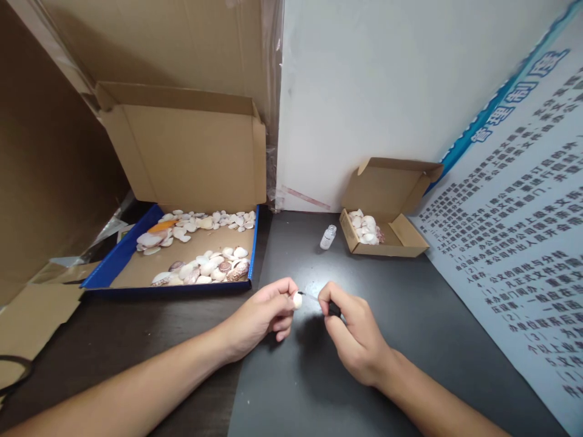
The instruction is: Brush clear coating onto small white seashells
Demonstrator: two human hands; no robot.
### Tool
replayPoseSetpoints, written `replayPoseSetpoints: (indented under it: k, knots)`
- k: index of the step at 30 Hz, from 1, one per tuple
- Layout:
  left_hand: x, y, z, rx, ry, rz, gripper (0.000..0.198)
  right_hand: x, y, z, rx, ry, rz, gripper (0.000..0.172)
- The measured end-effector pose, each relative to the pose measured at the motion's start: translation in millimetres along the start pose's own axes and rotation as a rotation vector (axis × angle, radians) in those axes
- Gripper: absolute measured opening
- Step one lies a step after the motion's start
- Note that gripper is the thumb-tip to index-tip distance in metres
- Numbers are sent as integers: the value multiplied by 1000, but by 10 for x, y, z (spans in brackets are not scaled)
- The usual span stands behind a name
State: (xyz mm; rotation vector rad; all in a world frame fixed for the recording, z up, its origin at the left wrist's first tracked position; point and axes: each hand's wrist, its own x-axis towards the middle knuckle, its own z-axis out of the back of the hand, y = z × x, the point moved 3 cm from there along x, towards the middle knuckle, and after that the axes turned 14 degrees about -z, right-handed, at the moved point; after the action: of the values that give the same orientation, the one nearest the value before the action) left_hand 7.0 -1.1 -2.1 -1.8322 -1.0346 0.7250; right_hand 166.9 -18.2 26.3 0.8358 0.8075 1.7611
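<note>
Between the thumb and fingers of my left hand point(268, 309) is a small whitish seashell point(297, 300). My right hand point(353, 331) grips the black cap of a small brush point(334, 309), its thin stem pointing left. The brush's dark tip meets the upper edge of the shell, or lies very close to it. Beyond my hands a small open glass bottle point(328, 237) with whitish contents stands on the dark grey mat, without a cap.
At left lies an open blue-edged cardboard box point(150, 273) with many shells point(214, 267) in two groups and an orange piece point(162, 226). A smaller open box point(392, 249) at right holds white shells point(364, 227). A white panel point(364, 91) and a printed sheet point(514, 212) stand behind.
</note>
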Motion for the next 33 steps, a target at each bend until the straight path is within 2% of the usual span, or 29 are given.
replayPoseSetpoints:
  k: [3, 6, 8, 12, 15, 19, 21, 24, 26, 30, 33]
  knots:
    - [-5, -2, 1, 21, 21, -2, 16, 3, 34, 27, -15, -53, 36, 15]
    - [-7, -1, 2, 37, 28, -9, 18, -7, 79, 10, -59, -3, 113, 15]
    - [-9, 2, 3, 48, 32, -17, 20, -7, 77, 5, -102, 3, 89, 15]
    - [-13, 11, 3, 58, 57, -27, 21, -7, 58, 38, -97, -66, 53, 14]
    - [-10, 12, 10, 43, 42, -26, 18, -14, 68, 25, -95, -11, 107, 14]
    - [-2, 1, 5, 8, 26, -21, 12, -7, 52, 22, -161, -39, 30, 14]
    - [1, -6, 1, -8, 14, -20, 11, -9, 64, 20, -147, -48, 57, 14]
    - [1, -11, 2, -22, -4, -17, 11, -7, 82, -7, -128, 8, 116, 14]
    - [2, -11, 2, -22, -1, -19, 12, 13, 62, -16, -167, 12, 72, 14]
    - [0, -2, 3, -11, 12, -24, 13, 44, 23, 16, -214, -70, -17, 16]
    - [-10, 9, 5, -6, 22, -14, 14, 10, 45, 12, -148, -61, 54, 16]
